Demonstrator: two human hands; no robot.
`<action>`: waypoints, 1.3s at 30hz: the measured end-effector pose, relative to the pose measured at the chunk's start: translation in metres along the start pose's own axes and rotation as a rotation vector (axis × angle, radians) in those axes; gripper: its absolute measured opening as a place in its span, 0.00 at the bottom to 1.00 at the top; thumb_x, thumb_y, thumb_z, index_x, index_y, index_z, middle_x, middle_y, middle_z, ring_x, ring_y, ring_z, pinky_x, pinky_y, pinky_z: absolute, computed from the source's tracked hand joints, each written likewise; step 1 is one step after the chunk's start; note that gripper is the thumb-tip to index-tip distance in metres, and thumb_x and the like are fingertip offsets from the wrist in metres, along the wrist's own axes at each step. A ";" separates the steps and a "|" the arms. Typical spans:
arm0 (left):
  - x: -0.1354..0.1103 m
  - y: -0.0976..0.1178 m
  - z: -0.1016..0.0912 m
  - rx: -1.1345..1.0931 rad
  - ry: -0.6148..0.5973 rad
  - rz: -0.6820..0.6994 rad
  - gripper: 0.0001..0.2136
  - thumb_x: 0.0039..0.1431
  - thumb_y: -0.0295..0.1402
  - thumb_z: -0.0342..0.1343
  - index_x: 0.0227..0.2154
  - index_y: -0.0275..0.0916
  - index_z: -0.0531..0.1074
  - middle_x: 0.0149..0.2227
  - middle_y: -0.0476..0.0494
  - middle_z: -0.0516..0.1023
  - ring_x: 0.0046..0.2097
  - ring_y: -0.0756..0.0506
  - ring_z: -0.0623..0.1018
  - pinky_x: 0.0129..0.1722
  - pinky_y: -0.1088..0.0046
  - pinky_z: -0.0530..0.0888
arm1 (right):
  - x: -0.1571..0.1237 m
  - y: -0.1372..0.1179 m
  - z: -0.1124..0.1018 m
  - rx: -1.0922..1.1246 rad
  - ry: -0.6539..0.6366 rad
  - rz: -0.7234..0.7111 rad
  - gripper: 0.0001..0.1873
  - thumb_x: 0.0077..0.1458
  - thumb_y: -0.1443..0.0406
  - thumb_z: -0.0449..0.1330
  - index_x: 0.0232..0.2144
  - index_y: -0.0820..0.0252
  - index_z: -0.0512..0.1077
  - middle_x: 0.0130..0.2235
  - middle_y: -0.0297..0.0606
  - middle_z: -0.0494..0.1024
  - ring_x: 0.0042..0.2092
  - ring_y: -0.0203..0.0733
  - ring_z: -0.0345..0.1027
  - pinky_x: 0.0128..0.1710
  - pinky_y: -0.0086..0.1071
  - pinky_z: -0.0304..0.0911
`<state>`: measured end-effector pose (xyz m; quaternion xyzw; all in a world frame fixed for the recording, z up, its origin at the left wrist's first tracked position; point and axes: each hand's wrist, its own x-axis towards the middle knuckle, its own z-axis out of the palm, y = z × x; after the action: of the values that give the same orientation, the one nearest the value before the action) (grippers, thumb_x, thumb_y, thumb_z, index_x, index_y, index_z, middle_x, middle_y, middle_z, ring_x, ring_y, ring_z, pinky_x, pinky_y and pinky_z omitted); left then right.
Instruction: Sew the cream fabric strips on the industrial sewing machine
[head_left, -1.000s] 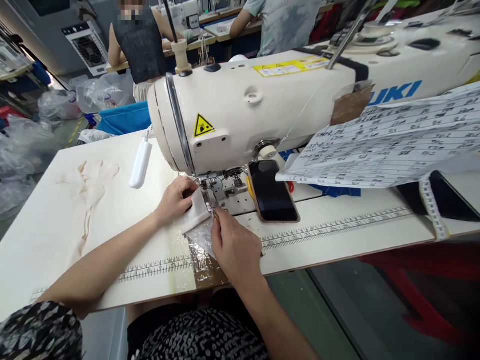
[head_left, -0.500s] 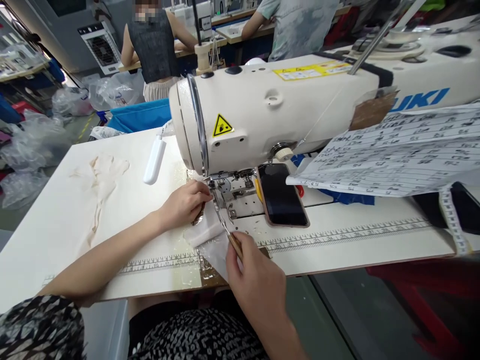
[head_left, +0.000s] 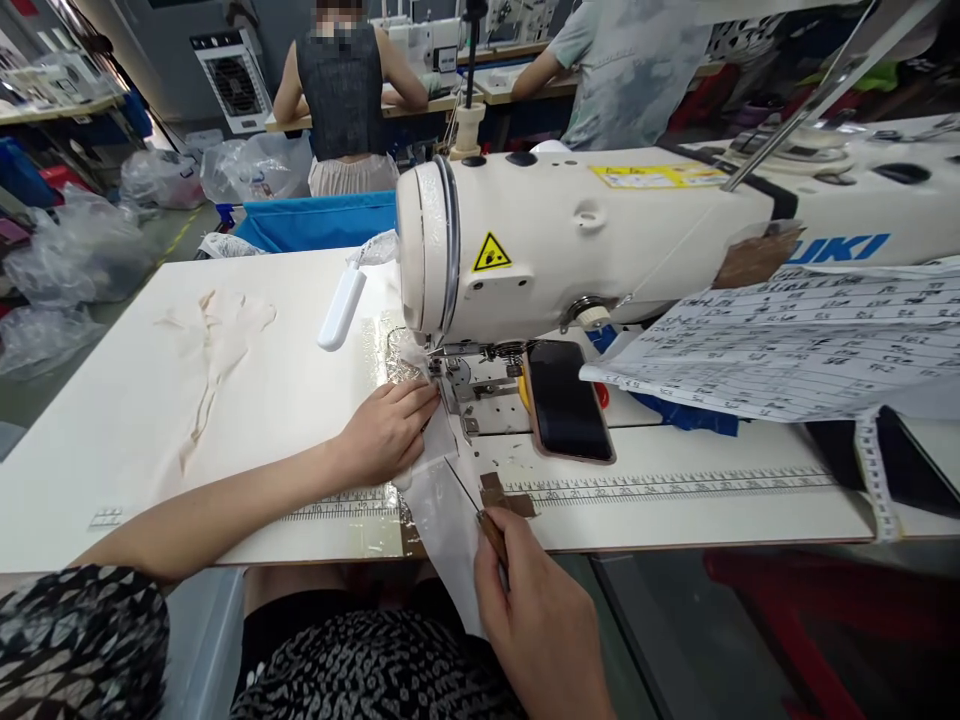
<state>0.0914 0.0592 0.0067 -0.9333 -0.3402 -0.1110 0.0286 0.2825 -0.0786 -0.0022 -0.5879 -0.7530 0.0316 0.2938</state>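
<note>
A cream sewing machine stands on a white table. My left hand rests on a small piece of white fabric just left of the needle area, its fingers curled on the cloth. My right hand is at the table's front edge, closed round a thin pointed tool with a wooden handle. The tool's metal tip lies over the fabric and points toward the needle.
A black phone lies on the machine bed right of the needle. A printed paper sheet hangs from the machine's arm. Pale cloth scraps lie at the table's left. Two people stand at benches behind.
My right hand with the tool has drawn back from the needle toward the table's front edge. The white fabric has come further toward me. The view has shifted left.
</note>
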 end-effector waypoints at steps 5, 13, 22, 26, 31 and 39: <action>-0.002 -0.001 0.003 -0.004 -0.013 -0.002 0.22 0.64 0.29 0.42 0.58 0.26 0.64 0.59 0.32 0.68 0.61 0.37 0.65 0.57 0.57 0.67 | 0.001 0.001 0.001 -0.036 0.000 -0.004 0.13 0.68 0.66 0.44 0.42 0.65 0.68 0.27 0.39 0.78 0.22 0.38 0.73 0.17 0.26 0.59; 0.000 0.007 -0.001 -0.018 -0.022 -0.034 0.22 0.66 0.32 0.40 0.58 0.25 0.63 0.59 0.27 0.66 0.62 0.34 0.64 0.57 0.54 0.66 | 0.013 0.000 0.001 -0.057 -0.004 -0.015 0.14 0.68 0.67 0.42 0.40 0.63 0.67 0.27 0.37 0.77 0.24 0.36 0.73 0.18 0.24 0.59; -0.005 0.017 -0.004 0.012 -0.060 -0.013 0.23 0.67 0.33 0.39 0.59 0.24 0.62 0.61 0.28 0.64 0.63 0.35 0.62 0.60 0.55 0.63 | 0.023 -0.002 0.002 -0.092 0.015 -0.016 0.12 0.66 0.67 0.42 0.39 0.61 0.66 0.24 0.34 0.75 0.20 0.36 0.71 0.15 0.25 0.56; -0.008 0.020 -0.004 0.001 -0.062 -0.003 0.23 0.66 0.34 0.41 0.59 0.24 0.62 0.61 0.27 0.64 0.64 0.35 0.61 0.60 0.54 0.62 | 0.025 -0.003 0.004 -0.079 0.007 -0.014 0.12 0.67 0.67 0.43 0.40 0.62 0.66 0.26 0.36 0.76 0.21 0.36 0.71 0.16 0.24 0.56; -0.009 0.023 -0.007 -0.006 -0.023 0.014 0.21 0.66 0.33 0.41 0.56 0.24 0.65 0.59 0.27 0.66 0.63 0.34 0.63 0.59 0.54 0.63 | 0.028 -0.003 0.008 -0.084 0.013 -0.031 0.14 0.67 0.67 0.42 0.39 0.62 0.67 0.27 0.37 0.77 0.22 0.37 0.71 0.18 0.25 0.56; -0.008 0.019 -0.002 0.019 0.008 -0.001 0.21 0.65 0.32 0.42 0.55 0.23 0.67 0.58 0.29 0.69 0.62 0.35 0.64 0.62 0.55 0.60 | 0.040 -0.005 0.013 -0.144 0.041 -0.066 0.16 0.68 0.65 0.41 0.39 0.62 0.67 0.27 0.38 0.78 0.23 0.39 0.72 0.19 0.28 0.54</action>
<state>0.0972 0.0397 0.0075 -0.9324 -0.3415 -0.1115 0.0386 0.2661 -0.0399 0.0051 -0.5827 -0.7663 -0.0445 0.2670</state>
